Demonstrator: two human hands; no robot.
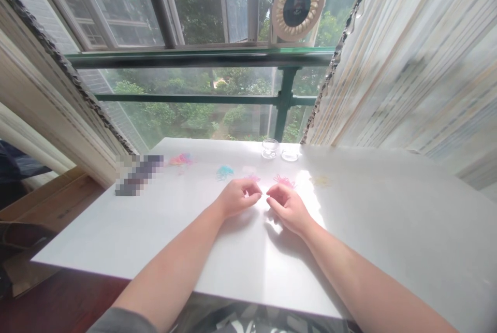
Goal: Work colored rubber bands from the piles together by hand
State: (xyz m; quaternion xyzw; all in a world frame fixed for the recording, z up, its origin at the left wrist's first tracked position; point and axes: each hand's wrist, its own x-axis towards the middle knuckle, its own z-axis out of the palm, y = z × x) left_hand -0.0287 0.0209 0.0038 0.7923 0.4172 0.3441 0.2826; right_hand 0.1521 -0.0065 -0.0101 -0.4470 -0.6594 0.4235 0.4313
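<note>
My left hand (pixel 240 197) and my right hand (pixel 286 205) hover close together over the middle of the white table (pixel 233 265). Thumb and fingertips are pinched on each side, with a small gap between the hands. Anything between the fingertips is too small to make out. Just beyond the right hand lies a small heap of pink, thin loop-like pieces (pixel 284 181). A paler pink heap (pixel 252 178) is partly hidden behind the left hand. To its left sits a turquoise heap (pixel 224 172), and a faint yellow one (pixel 321 181) lies to the right.
A mixed-colour heap (pixel 181 159) lies at the table's back left, near a blurred-out dark item (pixel 140 175). At the back edge stand a clear round container (pixel 269 149) and a clear shallow piece (pixel 289 155). A white fan (pixel 298 4) is by the window. Curtains (pixel 407 53) flank the table.
</note>
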